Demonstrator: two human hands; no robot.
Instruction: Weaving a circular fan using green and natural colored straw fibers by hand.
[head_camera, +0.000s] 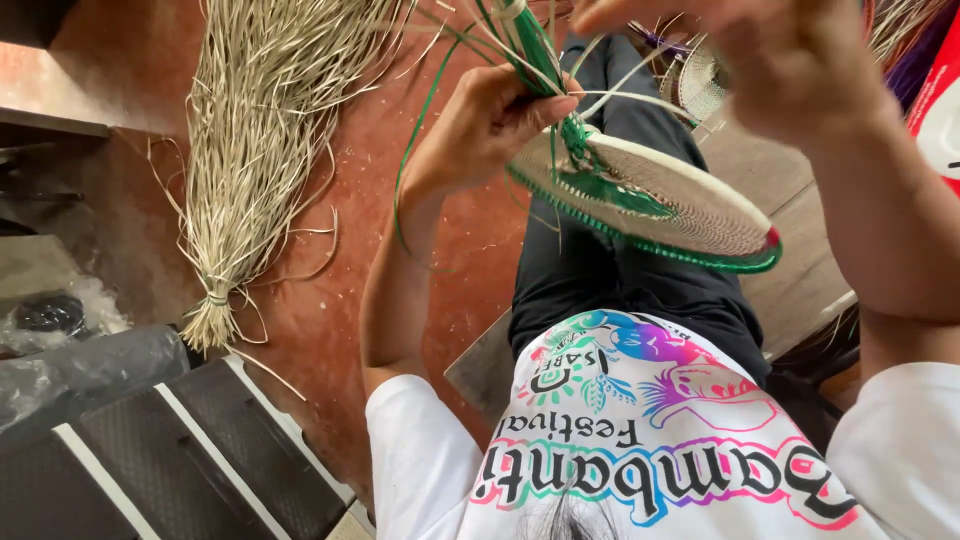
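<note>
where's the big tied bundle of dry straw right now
In the head view, the pale tied bundle of dry straw lies on the reddish-brown floor at upper left, beyond the left hand that holds the round cream woven disc with green edging.

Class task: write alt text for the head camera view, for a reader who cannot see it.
A person's left hand pinches green strands at the edge of a flat round cream woven disc with green trim held above their lap, while the blurred right hand hovers above. A tied bundle of dried pale grass lies on the reddish floor.
</note>
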